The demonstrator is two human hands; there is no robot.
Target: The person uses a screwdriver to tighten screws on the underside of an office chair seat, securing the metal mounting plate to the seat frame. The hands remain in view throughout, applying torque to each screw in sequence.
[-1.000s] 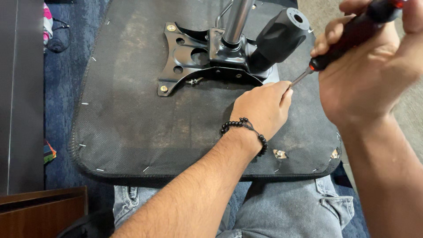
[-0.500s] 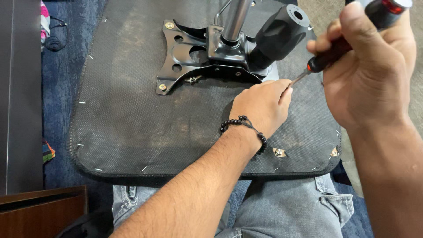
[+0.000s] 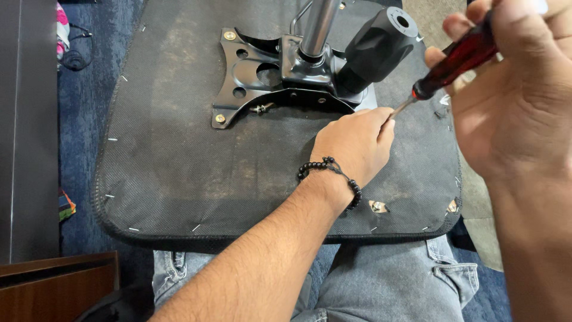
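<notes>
Head view: jeans [image 3: 381,280] nearest, under the seat base [image 3: 179,167]. Left hand [image 3: 354,143] curled on the fabric, fingers pressed together at the screwdriver [image 3: 453,62] tip. Right hand [image 3: 512,101] gripping the red handle. Farther off, black bracket [image 3: 250,77] and column [image 3: 319,24].

Your left hand [image 3: 356,145] covers the screwdriver [image 3: 456,59] tip and whatever it meets near the seat base's [image 3: 179,167] right edge, while the top edge crops your right hand [image 3: 518,101] and the handle's end.
</notes>
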